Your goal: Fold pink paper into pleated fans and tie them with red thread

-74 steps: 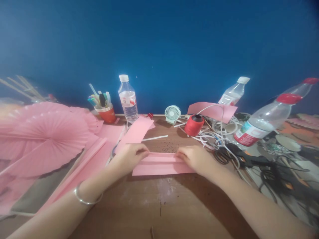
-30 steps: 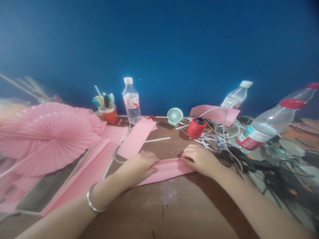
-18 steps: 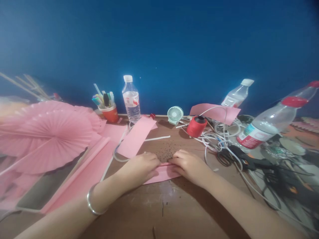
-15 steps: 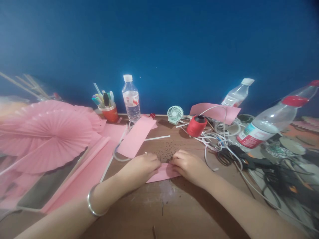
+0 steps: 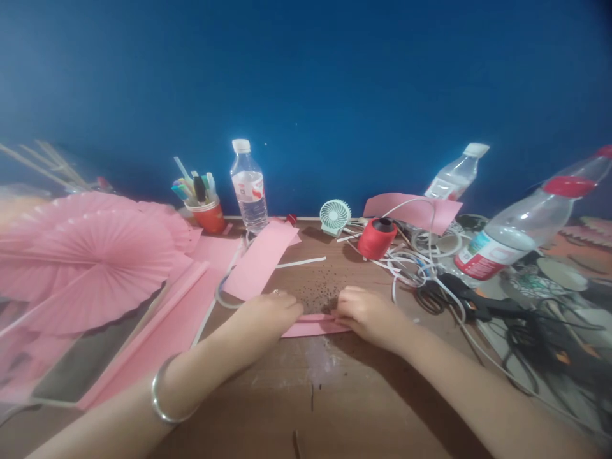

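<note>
Drawn closer together than in the earliest frame, a left hand [image 5: 268, 319] and a right hand [image 5: 366, 312] leave a shorter stretch of folded pink strip [image 5: 315, 327] showing between them. Fingers on both sides are bunched narrow on the paper; how the left fingertips grip it is hidden behind the knuckles. The strip lies flat or nearly so on the brown table [image 5: 310, 414], its long axis running left to right from one hand to the other, with a crease along its length. Neither hand is nearer: each touches it, one toward either end. Just beyond its far edge are scattered dark specks [image 5: 319, 287], then a thin white strip [image 5: 301, 262]. Past the left hand rests a loose pink sheet [image 5: 261, 261]; farther out, at far left, spreads a pleated pink fan [image 5: 95, 261], and beyond the right hand stands a red spool [image 5: 377, 240].
</note>
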`<state>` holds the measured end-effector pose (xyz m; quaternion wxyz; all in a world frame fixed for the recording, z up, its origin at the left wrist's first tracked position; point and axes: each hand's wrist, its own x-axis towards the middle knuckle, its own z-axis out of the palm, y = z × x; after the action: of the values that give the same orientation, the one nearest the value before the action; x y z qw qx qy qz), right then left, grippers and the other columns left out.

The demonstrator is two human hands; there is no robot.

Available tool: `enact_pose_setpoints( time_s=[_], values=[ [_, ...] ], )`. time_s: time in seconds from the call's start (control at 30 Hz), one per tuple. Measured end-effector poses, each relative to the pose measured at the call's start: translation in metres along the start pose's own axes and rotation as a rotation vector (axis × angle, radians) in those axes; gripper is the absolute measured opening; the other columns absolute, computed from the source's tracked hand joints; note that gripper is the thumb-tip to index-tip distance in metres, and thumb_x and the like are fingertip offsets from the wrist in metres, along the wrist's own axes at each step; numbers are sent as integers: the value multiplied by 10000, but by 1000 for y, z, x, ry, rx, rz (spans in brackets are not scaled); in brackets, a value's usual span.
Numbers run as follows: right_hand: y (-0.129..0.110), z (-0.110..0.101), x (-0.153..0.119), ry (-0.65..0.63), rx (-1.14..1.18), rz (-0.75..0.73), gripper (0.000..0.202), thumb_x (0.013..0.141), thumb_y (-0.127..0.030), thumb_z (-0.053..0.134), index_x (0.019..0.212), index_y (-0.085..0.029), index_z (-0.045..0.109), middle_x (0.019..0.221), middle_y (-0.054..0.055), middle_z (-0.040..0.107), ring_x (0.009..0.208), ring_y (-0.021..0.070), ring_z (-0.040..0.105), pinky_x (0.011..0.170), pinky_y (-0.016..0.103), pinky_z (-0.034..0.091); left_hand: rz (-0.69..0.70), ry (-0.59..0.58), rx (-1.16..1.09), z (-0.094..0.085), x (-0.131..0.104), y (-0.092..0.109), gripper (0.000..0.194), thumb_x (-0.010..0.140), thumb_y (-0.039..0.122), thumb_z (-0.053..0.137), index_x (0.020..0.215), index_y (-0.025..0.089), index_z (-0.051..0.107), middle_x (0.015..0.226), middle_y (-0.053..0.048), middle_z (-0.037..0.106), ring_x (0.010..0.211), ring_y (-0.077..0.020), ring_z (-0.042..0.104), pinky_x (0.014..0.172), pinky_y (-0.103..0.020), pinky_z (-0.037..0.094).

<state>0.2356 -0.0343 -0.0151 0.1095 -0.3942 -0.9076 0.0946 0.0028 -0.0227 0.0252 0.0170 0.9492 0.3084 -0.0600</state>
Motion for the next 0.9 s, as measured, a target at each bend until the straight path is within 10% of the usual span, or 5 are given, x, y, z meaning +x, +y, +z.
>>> enact_pose_setpoints(
  time_s=[0.3, 0.47, 0.63, 0.9],
  values=[
    [-21, -9, -5, -118, -139, 30, 166, 841, -145, 465, 747, -174, 599, 739, 27, 541, 707, 150, 473, 590, 253, 319, -1, -85, 173, 7, -8, 25, 234, 709, -23, 482, 862, 123, 582, 827, -84, 586, 719, -229, 589, 564, -330, 488],
    [-23, 6, 5, 11, 156, 128, 121, 810, -109, 492, 740, -166, 572, 748, 8, 558, 716, 115, 503, 626, 207, 339, -55, -51, 127, 4, -2, 20, 227, 702, -17, 500, 853, 135, 576, 809, -61, 586, 757, -227, 589, 618, -334, 499],
    [0, -14, -2, -155, 233, 241, 157, 703, -85, 560, 566, -159, 539, 654, -12, 554, 640, 101, 501, 587, 204, 306, -183, -110, 176, 4, -7, 24, 321, 657, -77, 488, 889, 113, 601, 863, -90, 619, 762, -218, 614, 682, -334, 504],
    [-14, -24, -10, -223, 28, 329, 79, 757, -125, 512, 717, -190, 531, 708, -9, 578, 596, 109, 501, 517, 222, 255, -331, 43, 437, 26, -20, 44, 441, 647, -85, 424, 1027, 79, 575, 846, -149, 617, 683, -235, 627, 560, -325, 508]
  ],
)
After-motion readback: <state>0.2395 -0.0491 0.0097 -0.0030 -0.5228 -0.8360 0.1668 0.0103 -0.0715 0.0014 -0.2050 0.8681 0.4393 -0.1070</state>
